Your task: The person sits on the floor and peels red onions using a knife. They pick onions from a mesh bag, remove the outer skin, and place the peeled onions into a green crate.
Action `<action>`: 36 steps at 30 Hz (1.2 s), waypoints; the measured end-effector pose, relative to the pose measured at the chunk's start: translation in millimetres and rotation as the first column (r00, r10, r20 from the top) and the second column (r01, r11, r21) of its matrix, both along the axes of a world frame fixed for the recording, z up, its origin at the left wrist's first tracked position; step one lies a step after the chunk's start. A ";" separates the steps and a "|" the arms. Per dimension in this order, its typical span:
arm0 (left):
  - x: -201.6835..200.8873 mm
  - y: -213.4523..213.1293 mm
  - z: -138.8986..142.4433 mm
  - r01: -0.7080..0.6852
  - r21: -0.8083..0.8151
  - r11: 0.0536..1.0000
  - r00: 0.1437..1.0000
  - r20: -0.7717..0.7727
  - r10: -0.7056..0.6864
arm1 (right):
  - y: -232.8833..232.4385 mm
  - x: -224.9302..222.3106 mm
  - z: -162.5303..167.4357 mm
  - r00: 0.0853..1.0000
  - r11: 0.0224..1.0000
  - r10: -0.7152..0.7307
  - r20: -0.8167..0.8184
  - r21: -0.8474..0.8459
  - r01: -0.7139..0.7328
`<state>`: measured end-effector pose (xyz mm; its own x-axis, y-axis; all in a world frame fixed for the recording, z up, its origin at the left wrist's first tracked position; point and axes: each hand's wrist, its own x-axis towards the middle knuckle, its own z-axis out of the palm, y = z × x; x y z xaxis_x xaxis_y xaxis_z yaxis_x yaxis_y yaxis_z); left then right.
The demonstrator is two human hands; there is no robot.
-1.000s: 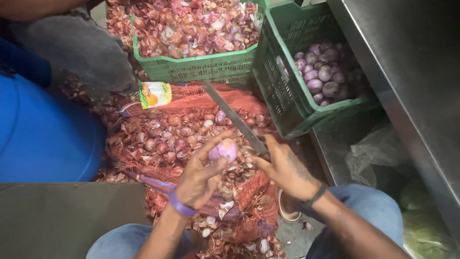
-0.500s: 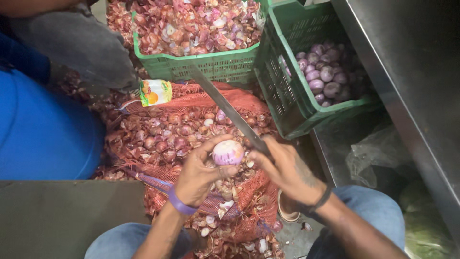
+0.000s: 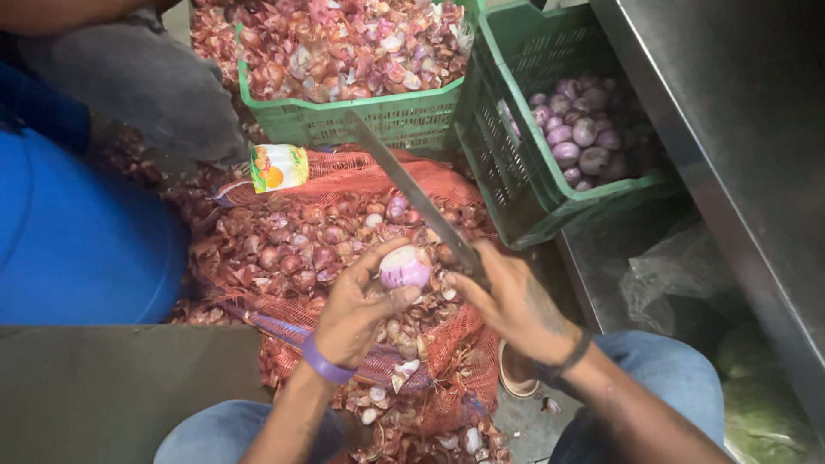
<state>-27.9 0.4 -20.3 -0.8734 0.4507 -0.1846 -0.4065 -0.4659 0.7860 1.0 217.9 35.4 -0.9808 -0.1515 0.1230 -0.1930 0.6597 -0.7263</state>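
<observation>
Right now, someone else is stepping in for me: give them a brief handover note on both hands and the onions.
Left hand: holds a partly peeled onion.
Right hand: grips a long knife, blade pointing away over the pile.
Unpeeled onions lie on the red mesh sack.
Done: peeled onions sit in the right green crate; skins fill the far green crate.
Left: most of the pile is unpeeled.

Two green crates (image 3: 378, 120) are seen, one filled with onion skins, the other (image 3: 550, 185) holding roughly a dozen peeled onions (image 3: 580, 142). One knife (image 3: 412, 193) and one peeled onion (image 3: 404, 267) are held by two hands, left (image 3: 361, 309) and right (image 3: 516, 305). One red mesh sack (image 3: 361, 185) of uncounted onions is spread out. One blue barrel (image 3: 77, 241) is seen.
</observation>
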 end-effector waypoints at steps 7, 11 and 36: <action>2.8 2.1 -0.9 0.037 -0.241 0.970 0.981 -0.175 -0.081 | -14.9 3.0 -13.8 0.999 0.963 -0.045 0.012 -0.267 0.046; 5.5 -1.3 6.6 0.117 0.145 0.982 0.993 -0.045 -0.112 | -1.8 -17.7 -13.7 0.952 0.964 -0.181 0.246 -0.146 0.221; 6.2 5.6 -2.5 0.081 0.170 0.982 0.997 -0.007 -0.081 | -13.1 13.1 -16.0 0.965 0.925 -0.017 0.261 -0.362 0.114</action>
